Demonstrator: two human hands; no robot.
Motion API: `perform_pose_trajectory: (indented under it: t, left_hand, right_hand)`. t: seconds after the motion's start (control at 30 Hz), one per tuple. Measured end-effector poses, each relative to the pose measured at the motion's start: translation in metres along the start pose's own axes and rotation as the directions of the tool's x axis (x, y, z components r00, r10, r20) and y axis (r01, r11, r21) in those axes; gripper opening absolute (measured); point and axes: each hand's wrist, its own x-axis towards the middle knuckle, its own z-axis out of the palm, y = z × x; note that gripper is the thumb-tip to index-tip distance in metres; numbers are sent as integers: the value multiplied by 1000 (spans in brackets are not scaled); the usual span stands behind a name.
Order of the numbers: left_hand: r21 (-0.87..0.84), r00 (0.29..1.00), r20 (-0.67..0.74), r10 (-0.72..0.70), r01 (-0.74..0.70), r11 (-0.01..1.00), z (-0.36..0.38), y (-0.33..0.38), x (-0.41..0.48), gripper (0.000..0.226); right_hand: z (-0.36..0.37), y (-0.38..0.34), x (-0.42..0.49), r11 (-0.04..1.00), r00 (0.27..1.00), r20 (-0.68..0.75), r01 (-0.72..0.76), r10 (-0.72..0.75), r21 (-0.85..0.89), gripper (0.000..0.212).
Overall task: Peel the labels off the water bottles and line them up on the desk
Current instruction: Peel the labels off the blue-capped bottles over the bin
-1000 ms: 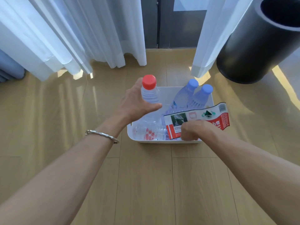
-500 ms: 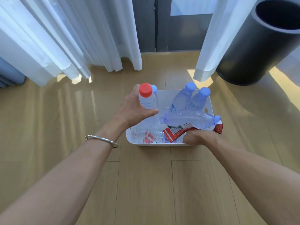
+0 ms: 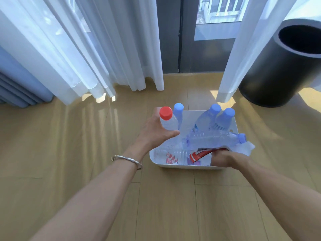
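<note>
My left hand is wrapped around a clear, label-free bottle with a red cap, held upright over the left side of a white bin. Low in the bin's front right corner, my right hand pinches a crumpled red and white label. Three blue-capped bottles stand at the back of the bin. Another blue-capped bottle lies across them on its side. A further bottle with a red-patterned label lies flat at the bin's front left.
The bin sits on a light wooden floor. A tall black cylindrical bin stands at the back right. White curtains hang along the far side, over a dark window frame.
My right hand has pushed the peeled label down into the bin, where it has crumpled. The camera tilted up, and the red-capped bottle in my left hand barely shifted.
</note>
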Motion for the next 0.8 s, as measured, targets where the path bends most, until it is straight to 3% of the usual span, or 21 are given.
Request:
perform_pose_trajectory:
  t: [0.1, 0.13, 0.23, 0.33, 0.43, 0.57, 0.7, 0.8]
  left_hand:
    - [-28, 1000, -9, -1, 0, 1000, 0, 2, -1, 58]
    - [-35, 1000, -6, -1, 0, 999, 0, 4, -2, 58]
    - [-23, 1000, 10, 2, -1, 1000, 4, 6, -1, 57]
    - [-1, 999, 37, -17, 17, 1000, 11, 6, -1, 56]
    - [13, 996, 88, -1, 0, 1000, 15, 5, 0, 53]
    - [-19, 994, 104, -22, 24, 1000, 7, 10, -7, 55]
    - [-75, 985, 137, -104, 115, 991, 2, 2, -11, 21]
    - [-53, 980, 168, -109, 119, 991, -1, -3, -9, 51]
  right_hand:
    - [0, -1, -1, 999, 998, -69, 3, -6, -51, 45]
    - [-3, -4, -5, 993, 1000, -29, -1, -2, -116, 43]
    - [-17, -9, -10, 965, 1000, 14, -11, 15, -263, 12]
    - [-42, -25, -29, 965, 995, 97, 41, -16, -260, 21]
    - [-60, -41, -48, 975, 995, 64, 91, -79, -204, 26]
    - [-65, -68, -70, 930, 982, -15, 176, -191, -324, 30]
    - [-61, -91, -74, 892, 948, -117, 229, -294, -389, 30]
    - [-60, -98, -74, 896, 934, -165, 236, -316, -377, 31]
